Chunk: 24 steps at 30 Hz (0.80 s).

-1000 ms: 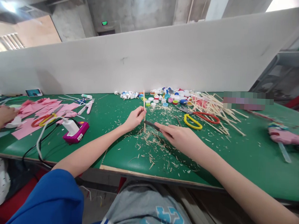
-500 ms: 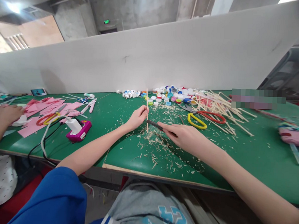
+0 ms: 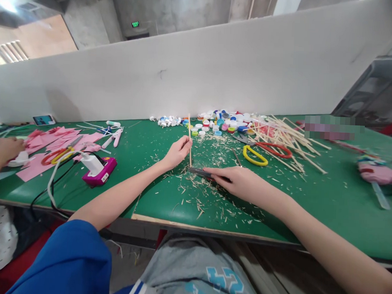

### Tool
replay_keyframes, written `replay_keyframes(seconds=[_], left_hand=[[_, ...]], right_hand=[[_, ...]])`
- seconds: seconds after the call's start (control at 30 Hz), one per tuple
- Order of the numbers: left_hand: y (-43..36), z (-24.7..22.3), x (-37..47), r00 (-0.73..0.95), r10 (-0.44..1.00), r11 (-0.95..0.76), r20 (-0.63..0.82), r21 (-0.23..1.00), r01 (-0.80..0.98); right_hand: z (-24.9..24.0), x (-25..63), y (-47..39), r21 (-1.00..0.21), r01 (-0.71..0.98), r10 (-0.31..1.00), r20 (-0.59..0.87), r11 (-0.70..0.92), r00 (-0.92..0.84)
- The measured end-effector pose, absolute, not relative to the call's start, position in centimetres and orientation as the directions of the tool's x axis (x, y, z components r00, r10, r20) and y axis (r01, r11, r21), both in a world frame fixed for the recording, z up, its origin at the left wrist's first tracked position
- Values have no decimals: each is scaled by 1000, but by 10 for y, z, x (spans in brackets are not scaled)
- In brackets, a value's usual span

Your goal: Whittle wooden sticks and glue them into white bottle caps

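My left hand (image 3: pixel 178 153) pinches a thin wooden stick (image 3: pixel 189 133) that stands nearly upright over the green table. Closed around a dark-handled knife (image 3: pixel 202 173), my right hand (image 3: pixel 235 180) is to the right of the stick. The knife's tip lies at the stick's lower end. Pale wood shavings (image 3: pixel 198 203) are scattered below and around both hands. Beyond the right hand rest scissors with yellow and red handles (image 3: pixel 255 156).
Bottle caps (image 3: pixel 220 122) and a heap of wooden sticks (image 3: pixel 289 140) lie at the back. To the left are a magenta power socket (image 3: pixel 99 173), cables, pink paper (image 3: pixel 36 166) and another person's hand (image 3: pixel 7 149). A pink glue gun (image 3: pixel 379 173) is far right.
My right hand and the knife have moved down along the stick to its lower end. The whole view has shifted slightly. My left hand still grips the stick.
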State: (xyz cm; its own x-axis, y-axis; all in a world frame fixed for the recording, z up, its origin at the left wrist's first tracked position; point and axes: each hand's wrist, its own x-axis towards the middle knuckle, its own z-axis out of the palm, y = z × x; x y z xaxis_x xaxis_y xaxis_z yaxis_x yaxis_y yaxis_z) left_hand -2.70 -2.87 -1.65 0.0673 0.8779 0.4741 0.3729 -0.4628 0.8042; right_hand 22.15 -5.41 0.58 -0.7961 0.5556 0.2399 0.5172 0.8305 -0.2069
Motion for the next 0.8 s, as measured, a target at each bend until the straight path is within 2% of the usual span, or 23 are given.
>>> replay_keyframes(seconds=[0.17, 0.3, 0.5, 0.7, 0.8], left_hand=[[-29, -17, -27, 75, 881, -463, 468, 814, 351], [-29, -16, -26, 81, 881, -465, 467, 819, 335], [-30, -15, -25, 95, 878, -471, 468, 817, 333], [-29, -16, -26, 94, 880, -467, 465, 817, 339], [-28, -17, -27, 96, 880, -469, 465, 816, 338]], right_hand=[[8, 221, -55, -196, 490, 528, 321, 849, -786], [8, 220, -54, -247, 503, 560, 390, 828, -731], [4, 221, -48, -83, 572, 546, 437, 816, -715], [0, 221, -48, 16, 584, 535, 381, 811, -754], [0, 220, -49, 29, 588, 529, 403, 808, -747]])
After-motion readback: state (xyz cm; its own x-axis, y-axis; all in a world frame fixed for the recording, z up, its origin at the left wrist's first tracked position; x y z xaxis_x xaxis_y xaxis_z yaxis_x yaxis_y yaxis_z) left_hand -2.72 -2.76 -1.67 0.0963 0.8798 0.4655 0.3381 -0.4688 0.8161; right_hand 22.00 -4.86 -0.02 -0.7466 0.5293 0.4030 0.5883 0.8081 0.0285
